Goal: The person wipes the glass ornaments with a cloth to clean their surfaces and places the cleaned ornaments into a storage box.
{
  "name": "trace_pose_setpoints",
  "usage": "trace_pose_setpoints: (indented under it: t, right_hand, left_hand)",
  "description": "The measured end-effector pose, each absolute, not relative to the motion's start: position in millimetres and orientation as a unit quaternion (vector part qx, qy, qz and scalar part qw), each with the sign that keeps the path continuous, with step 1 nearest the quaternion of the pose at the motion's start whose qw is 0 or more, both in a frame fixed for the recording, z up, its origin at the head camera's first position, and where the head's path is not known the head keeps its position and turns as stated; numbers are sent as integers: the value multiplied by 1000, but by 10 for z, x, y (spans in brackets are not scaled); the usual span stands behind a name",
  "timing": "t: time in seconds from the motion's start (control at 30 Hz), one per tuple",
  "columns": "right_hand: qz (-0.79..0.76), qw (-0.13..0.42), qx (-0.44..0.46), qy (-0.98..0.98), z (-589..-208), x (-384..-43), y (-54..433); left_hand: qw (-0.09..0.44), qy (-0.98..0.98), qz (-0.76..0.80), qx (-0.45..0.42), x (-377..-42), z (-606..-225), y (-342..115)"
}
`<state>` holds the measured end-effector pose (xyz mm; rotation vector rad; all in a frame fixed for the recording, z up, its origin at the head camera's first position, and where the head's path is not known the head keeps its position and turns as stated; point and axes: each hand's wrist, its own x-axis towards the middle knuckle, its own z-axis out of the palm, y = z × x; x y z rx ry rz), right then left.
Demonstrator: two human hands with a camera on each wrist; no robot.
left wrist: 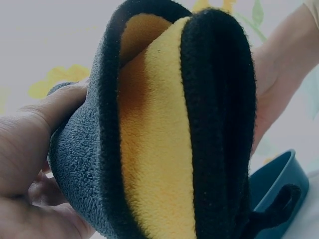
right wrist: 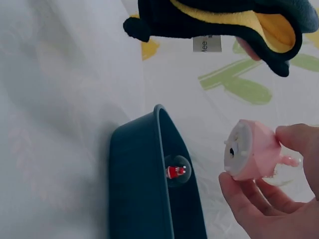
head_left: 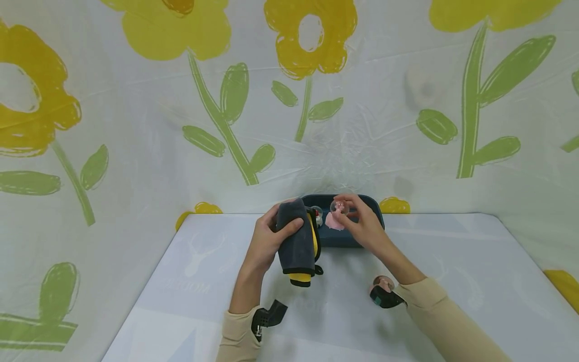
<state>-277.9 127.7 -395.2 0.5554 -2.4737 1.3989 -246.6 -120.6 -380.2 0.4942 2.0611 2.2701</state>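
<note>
My left hand (head_left: 264,239) grips a folded towel (head_left: 295,239), grey outside and yellow inside with black edging; its folds fill the left wrist view. The thumb lies across the grey side. Over the dark blue basin (head_left: 346,240), my right hand (head_left: 367,229) holds a small snow globe with a pink base (head_left: 334,221) and a clear dome. In the right wrist view the globe is tilted, and its white underside (right wrist: 238,149) shows, with fingers around the pink base. A second clear globe with a red and white figure (right wrist: 177,172) sits inside the basin.
On the white table (head_left: 203,301), a round pinkish thing (head_left: 383,282) lies near my right wrist, partly hidden by the wrist camera. Behind the basin hangs a white curtain (head_left: 362,125) with yellow flowers, close to the table's back edge.
</note>
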Motion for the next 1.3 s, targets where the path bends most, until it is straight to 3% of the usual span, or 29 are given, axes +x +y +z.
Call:
trace_pose_setpoints:
  t: [0.27, 0.7, 1.3]
  right_hand:
    - [495, 72, 162, -851, -3971, -2894, 1275]
    - [441, 63, 95, -890, -4128, -3075, 1363]
    - [431, 53, 83, -897, -4180, -3277, 1298]
  left_hand:
    - [17, 664, 731, 158, -2467, -3803, -1195]
    - [13, 659, 738, 143, -2461, -3795, -1236]
    - [17, 662, 733, 153, -2475, -3789, -1233]
